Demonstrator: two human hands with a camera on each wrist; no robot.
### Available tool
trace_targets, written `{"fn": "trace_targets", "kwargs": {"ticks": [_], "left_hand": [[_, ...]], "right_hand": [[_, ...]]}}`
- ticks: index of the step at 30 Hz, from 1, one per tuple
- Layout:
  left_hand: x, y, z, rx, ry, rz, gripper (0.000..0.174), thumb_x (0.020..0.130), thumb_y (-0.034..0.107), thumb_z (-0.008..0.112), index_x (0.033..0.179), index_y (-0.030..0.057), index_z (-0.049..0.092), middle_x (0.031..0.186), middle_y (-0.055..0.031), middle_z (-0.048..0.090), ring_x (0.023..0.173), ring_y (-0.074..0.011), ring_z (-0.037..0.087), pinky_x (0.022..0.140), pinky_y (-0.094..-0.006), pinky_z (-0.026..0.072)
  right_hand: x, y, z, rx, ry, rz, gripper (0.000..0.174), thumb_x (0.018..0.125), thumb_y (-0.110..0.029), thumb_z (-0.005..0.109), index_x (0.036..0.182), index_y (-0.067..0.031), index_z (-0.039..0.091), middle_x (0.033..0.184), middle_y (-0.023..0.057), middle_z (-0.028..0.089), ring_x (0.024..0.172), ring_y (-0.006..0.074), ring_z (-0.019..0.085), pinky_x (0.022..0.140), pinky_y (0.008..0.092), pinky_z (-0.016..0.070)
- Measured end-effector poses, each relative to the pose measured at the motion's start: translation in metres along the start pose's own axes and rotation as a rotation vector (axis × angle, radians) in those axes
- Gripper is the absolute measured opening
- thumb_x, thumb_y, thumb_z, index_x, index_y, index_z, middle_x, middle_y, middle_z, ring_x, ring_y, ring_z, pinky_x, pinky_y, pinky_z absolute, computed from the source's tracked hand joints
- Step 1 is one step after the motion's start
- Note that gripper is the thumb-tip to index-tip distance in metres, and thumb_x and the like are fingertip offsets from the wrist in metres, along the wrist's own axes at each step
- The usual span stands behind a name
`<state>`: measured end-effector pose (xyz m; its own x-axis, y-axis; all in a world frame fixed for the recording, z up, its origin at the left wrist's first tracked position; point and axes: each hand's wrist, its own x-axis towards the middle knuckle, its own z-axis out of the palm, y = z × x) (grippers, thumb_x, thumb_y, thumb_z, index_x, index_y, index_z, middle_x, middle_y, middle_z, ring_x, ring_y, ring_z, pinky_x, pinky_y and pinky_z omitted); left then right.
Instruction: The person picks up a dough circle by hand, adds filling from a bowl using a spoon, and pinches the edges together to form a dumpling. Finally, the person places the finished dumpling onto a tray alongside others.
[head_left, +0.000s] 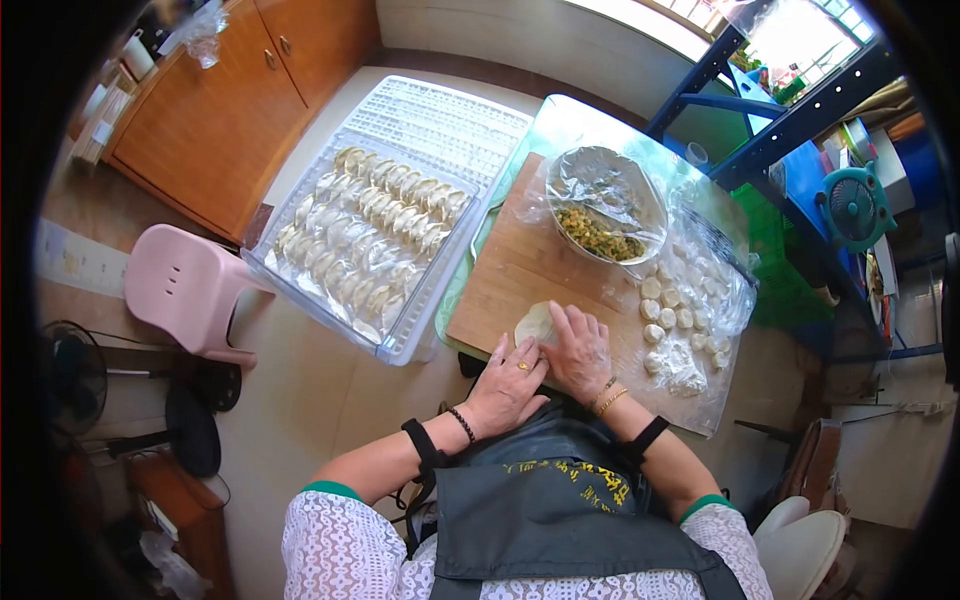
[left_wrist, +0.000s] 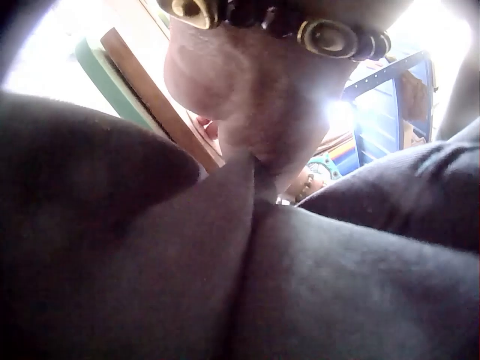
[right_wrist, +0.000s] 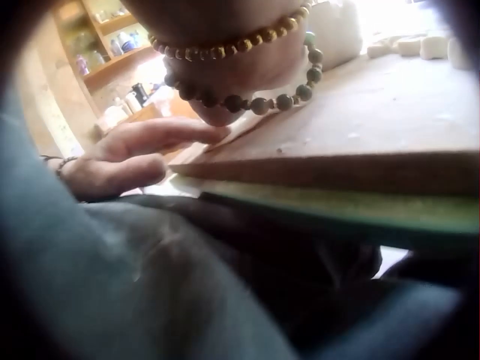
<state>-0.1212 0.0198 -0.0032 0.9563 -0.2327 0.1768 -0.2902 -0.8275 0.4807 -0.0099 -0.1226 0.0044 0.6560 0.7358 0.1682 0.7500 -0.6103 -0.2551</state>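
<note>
The R. hand (head_left: 580,352) hides part of the pale, round, flat dough sheet (head_left: 533,322), mid-frame on the tan wooden board (head_left: 492,290). I can't tell what's under that palm, or if its slightly spread fingers grip anything. The L. hand's (head_left: 508,388) fingers are straight & close together, thumb apart, tips by the dough's low edge. Dark cloth (left_wrist: 142,285) blocks most of the L. wrist view. The sheet looks thin & soft, flat side up, abt. as long as wide. Small white dough lumps (head_left: 652,333), R. of ctr., sit by crinkly clear plastic (head_left: 735,300).
</note>
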Motion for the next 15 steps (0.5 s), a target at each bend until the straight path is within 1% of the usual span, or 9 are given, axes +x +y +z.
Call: {"fn": "trace_targets", "kwargs": {"ticks": [1, 4, 5, 8, 9, 11, 12, 14, 15], "left_hand": [[0.001, -0.002, 0.0, 0.008, 0.009, 0.003, 0.052, 0.079, 0.032, 0.069, 0.118, 0.0015, 0.052, 0.128, -0.0178, 0.046, 0.128, -0.0332, 0.038, 0.108, -0.057, 0.0248], [0.004, -0.002, -0.004, 0.017, 0.0, 0.009, 0.053, 0.079, 0.032, 0.069, 0.119, 0.0016, 0.051, 0.125, -0.0172, 0.047, 0.126, -0.033, 0.041, 0.108, -0.0573, 0.0248], [0.007, -0.003, -0.006, 0.012, -0.015, -0.003, 0.054, 0.079, 0.032, 0.069, 0.12, 0.0015, 0.051, 0.125, -0.0174, 0.048, 0.125, -0.0334, 0.041, 0.108, -0.0573, 0.0247], [0.017, -0.007, -0.01, 0.032, -0.022, -0.09, 0.056, 0.079, 0.033, 0.068, 0.122, 0.0008, 0.051, 0.125, -0.0185, 0.047, 0.123, -0.0352, 0.041, 0.109, -0.0567, 0.0242], [0.019, -0.008, -0.009, 0.043, -0.02, -0.126, 0.056, 0.079, 0.033, 0.067, 0.122, 0.0005, 0.05, 0.126, -0.0189, 0.047, 0.123, -0.0359, 0.041, 0.109, -0.0564, 0.024], [0.021, -0.009, -0.003, 0.09, -0.01, -0.082, 0.056, 0.08, 0.033, 0.067, 0.121, -0.0001, 0.05, 0.126, -0.0203, 0.046, 0.125, -0.0375, 0.039, 0.109, -0.0559, 0.0238], [0.022, -0.009, 0.0, 0.111, -0.007, -0.057, 0.055, 0.08, 0.033, 0.066, 0.121, -0.0004, 0.05, 0.126, -0.021, 0.046, 0.126, -0.0383, 0.038, 0.109, -0.0557, 0.0237], [0.025, -0.004, 0.007, 0.076, -0.008, 0.057, 0.056, 0.08, 0.034, 0.066, 0.121, -0.0008, 0.05, 0.127, -0.0219, 0.045, 0.128, -0.0389, 0.036, 0.109, -0.0557, 0.0244], [0.027, 0.0, 0.01, 0.057, -0.01, 0.115, 0.056, 0.081, 0.035, 0.066, 0.121, -0.001, 0.05, 0.127, -0.0224, 0.045, 0.129, -0.0393, 0.036, 0.109, -0.0557, 0.0247]], "right_hand": [[0.007, 0.003, 0.001, 0.003, 0.009, 0.069, 0.075, 0.073, -0.034, 0.073, 0.135, -0.0068, 0.04, 0.118, 0.0157, 0.052, 0.108, 0.035, 0.05, 0.09, 0.0477, 0.0381], [0.027, 0.023, 0.005, -0.011, 0.057, 0.236, 0.078, 0.073, -0.038, 0.073, 0.135, -0.0054, 0.039, 0.114, 0.0169, 0.054, 0.107, 0.0364, 0.05, 0.089, 0.0487, 0.0376], [0.028, 0.032, 0.008, 0.039, 0.073, 0.248, 0.078, 0.075, -0.04, 0.073, 0.136, -0.0055, 0.038, 0.111, 0.0182, 0.055, 0.107, 0.0367, 0.051, 0.09, 0.0504, 0.0371], [0.017, 0.051, 0.015, 0.178, 0.145, 0.306, 0.075, 0.076, -0.035, 0.072, 0.136, -0.0054, 0.037, 0.111, 0.0184, 0.055, 0.105, 0.0361, 0.053, 0.09, 0.0486, 0.0389], [0.01, 0.056, 0.014, 0.219, 0.177, 0.291, 0.073, 0.077, -0.033, 0.072, 0.136, -0.0054, 0.038, 0.112, 0.0186, 0.055, 0.104, 0.0362, 0.053, 0.089, 0.0477, 0.0397], [-0.004, 0.065, 0.011, 0.301, 0.243, 0.268, 0.07, 0.078, -0.028, 0.071, 0.136, -0.0055, 0.039, 0.113, 0.0189, 0.055, 0.103, 0.0362, 0.054, 0.087, 0.0459, 0.0414], [-0.008, 0.066, 0.004, 0.347, 0.246, 0.251, 0.068, 0.079, -0.025, 0.07, 0.136, -0.0056, 0.039, 0.113, 0.0189, 0.055, 0.102, 0.0367, 0.054, 0.086, 0.0453, 0.042], [-0.016, 0.061, -0.018, 0.438, 0.254, 0.22, 0.066, 0.079, -0.02, 0.068, 0.137, -0.0058, 0.04, 0.113, 0.0188, 0.055, 0.1, 0.0376, 0.054, 0.084, 0.0441, 0.043], [-0.019, 0.06, -0.025, 0.397, 0.254, 0.153, 0.066, 0.079, -0.019, 0.068, 0.137, -0.0058, 0.04, 0.114, 0.0184, 0.055, 0.101, 0.0371, 0.054, 0.085, 0.0442, 0.0425]]}}
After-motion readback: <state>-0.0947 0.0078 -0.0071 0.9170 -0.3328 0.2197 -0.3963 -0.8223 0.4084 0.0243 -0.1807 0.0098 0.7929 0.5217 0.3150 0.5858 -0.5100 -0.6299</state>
